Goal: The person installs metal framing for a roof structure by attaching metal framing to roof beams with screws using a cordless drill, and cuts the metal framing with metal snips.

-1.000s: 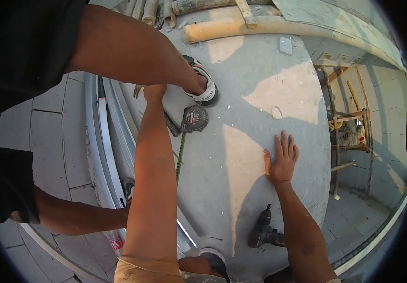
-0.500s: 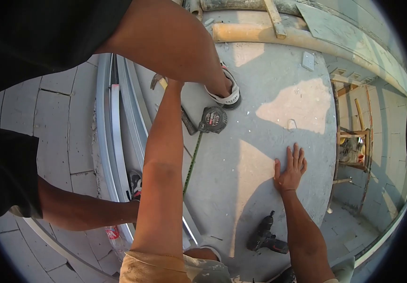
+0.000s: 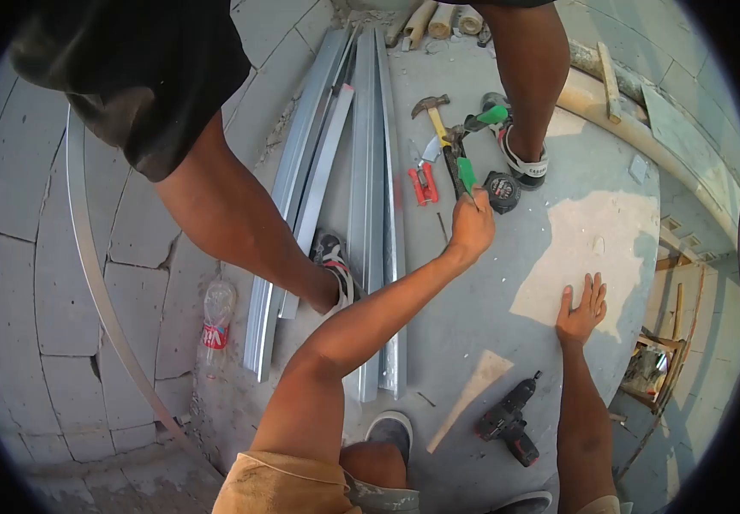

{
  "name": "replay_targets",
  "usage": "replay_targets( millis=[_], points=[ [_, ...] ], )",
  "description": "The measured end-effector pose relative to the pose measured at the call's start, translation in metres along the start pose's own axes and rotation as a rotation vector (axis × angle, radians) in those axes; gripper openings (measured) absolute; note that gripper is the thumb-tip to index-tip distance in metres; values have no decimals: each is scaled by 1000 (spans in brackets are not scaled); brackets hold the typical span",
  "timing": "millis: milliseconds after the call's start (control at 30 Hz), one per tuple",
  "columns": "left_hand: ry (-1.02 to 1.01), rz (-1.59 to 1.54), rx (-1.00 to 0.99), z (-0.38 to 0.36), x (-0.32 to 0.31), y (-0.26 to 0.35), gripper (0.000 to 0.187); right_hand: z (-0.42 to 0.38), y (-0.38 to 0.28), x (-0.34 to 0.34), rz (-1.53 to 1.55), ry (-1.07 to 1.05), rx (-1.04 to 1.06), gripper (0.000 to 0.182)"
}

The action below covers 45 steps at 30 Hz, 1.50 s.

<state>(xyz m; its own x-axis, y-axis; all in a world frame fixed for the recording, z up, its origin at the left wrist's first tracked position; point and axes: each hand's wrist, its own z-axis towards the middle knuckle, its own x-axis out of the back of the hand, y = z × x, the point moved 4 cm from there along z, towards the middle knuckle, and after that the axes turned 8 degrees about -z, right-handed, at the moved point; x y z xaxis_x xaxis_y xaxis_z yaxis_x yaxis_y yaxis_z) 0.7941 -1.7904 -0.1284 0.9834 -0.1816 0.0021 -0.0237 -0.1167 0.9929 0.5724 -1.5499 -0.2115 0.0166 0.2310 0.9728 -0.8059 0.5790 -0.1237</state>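
- Two hands of yours in view: left hand (image 3: 473, 224) is stretched forward, fingers closed around the lower green handle of the green-handled snips (image 3: 464, 150); tool lies on the concrete floor (image 3: 558, 248), not lifted as far as the view shows.
- Right hand (image 3: 581, 313) is flat on the floor, fingers spread, holding nothing, propping you up.
- Snips sit between the hammer (image 3: 431, 111) and the tape measure (image 3: 502, 190); red-handled tool (image 3: 422, 183) just left of them. All four crowded together.
- Progress, my read: grip on the snips is made, pickup not done; metal channels (image 3: 370, 197) lie unworked in a bundle, no cut showing.
- Cordless drill (image 3: 509, 420) lies near your right forearm, untouched.
- Co-worker stands over the tools: one sandalled foot (image 3: 524, 158) just beside the tape measure, other foot (image 3: 333, 265) against the channels. Tight on both sides of your left arm.
- Block wall (image 3: 35, 257) runs along the left, a thin curved strip (image 3: 95, 283) and a plastic bottle (image 3: 217, 319) beside it.
- Right side: slab edge drops off past your right hand, scaffold (image 3: 657, 360) below. Keep clear of it.
- Open room: bare floor patch between right hand and tape measure; best path to draw the snips back is straight along your left arm.
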Motion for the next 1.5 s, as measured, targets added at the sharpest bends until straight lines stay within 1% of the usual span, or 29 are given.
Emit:
replay_targets(
  millis=[100, 167, 233, 267, 300, 333, 367, 433, 467, 533, 567, 633, 667, 700, 767, 800, 867, 900, 967, 1000, 1033, 1100, 1133, 1200, 1233, 1300, 1333, 1400, 1500],
  points=[
    [-140, 187, -90, -95, 30, 2, 42, 0, 16, -5, 18, -11, 71, 61],
    [-156, 269, -143, -139, 53, 5, 40, 7, 35, -19, 452, -262, -74, 71],
    [-378, 236, -145, -179, 71, -11, 35, -17, -39, 94, 875, -405, -133, 82],
    [-380, 238, -139, -195, 82, -22, 35, -32, -45, 94, 1182, -654, -348, 81],
    [-495, 296, -205, -205, 88, -29, 33, -45, -57, 99, 1489, -890, -559, 81],
    [-612, 354, -279, -214, 90, -29, 31, -61, -81, 119, 1554, -1098, -560, 74],
    [-681, 416, -237, -229, 90, -28, 30, -77, -103, 140, 1609, -1308, -554, 67],
    [-799, 522, -158, -248, 92, -24, 30, -108, -109, 116, 1471, -1196, -548, 42],
    [-850, 567, -112, -251, 94, -18, 30, -118, -102, 114, 1493, -1172, -537, 42],
    [-958, 679, -128, -240, 104, 4, 31, -129, -94, 112, 1545, -1082, -618, 23],
    [-1041, 763, -110, -241, 110, 11, 32, -126, -90, 114, 1558, -1065, -626, 23],
    [-723, 623, -278, -232, 141, 52, 31, -113, -76, 137, 1420, -1090, -568, 19],
    [-461, 675, -410, -224, 168, 60, 23, -103, -69, 145, 1382, -1132, -553, 18],
    [-146, 703, -444, -217, 197, 65, 15, -95, -62, 142, 1385, -1124, -572, 18],
    [120, 566, -438, -203, 251, 55, 10, -89, -50, 130, 1376, -1329, -625, 16],
    [112, 567, -444, -200, 257, 59, 10, -92, -46, 112, 1355, -1315, -636, 19],
    [108, 531, -679, -208, 263, 69, 11, -102, -51, 93, 1294, -1246, -656, 19],
    [112, 533, -665, -210, 274, 67, 11, -112, -49, 86, 1228, -1191, -686, 20],
    [403, 469, -553, -198, 310, 64, 14, -120, -47, 74, 1164, -1179, -609, 22],
    [478, 726, -515, -191, 319, 67, 19, -122, -45, 72, 1143, -1160, -620, 23],
    [494, 738, -499, -184, 337, 56, 19, -125, -43, 68, 1122, -1144, -628, 24],
    [360, 1305, -630, -165, 362, 29, 31, -127, -37, 55, 1026, -1113, -619, 26],
    [366, 1307, -624, -161, 365, 30, 31, -126, -36, 52, 980, -1081, -572, 27],
    [195, 1197, -29, -140, 365, 6, 47, -124, -36, 54, 926, -1035, -521, 27],
    [196, 1188, -31, -133, 359, 4, 47, -124, -40, 58, 920, -1011, -518, 28],
    [163, 1301, 258, -124, 355, -12, 56, -125, -38, 61, 907, -977, -516, 28],
    [162, 1294, 252, -120, 355, -14, 56, -127, -37, 57, 917, -973, -530, 28],
    [302, 1168, 218, -119, 360, -12, 55, -127, -37, 55, 924, -963, -543, 28],
    [422, 1037, 199, -118, 368, -3, 51, -129, -36, 58, 935, -951, -525, 29]
  ],
)
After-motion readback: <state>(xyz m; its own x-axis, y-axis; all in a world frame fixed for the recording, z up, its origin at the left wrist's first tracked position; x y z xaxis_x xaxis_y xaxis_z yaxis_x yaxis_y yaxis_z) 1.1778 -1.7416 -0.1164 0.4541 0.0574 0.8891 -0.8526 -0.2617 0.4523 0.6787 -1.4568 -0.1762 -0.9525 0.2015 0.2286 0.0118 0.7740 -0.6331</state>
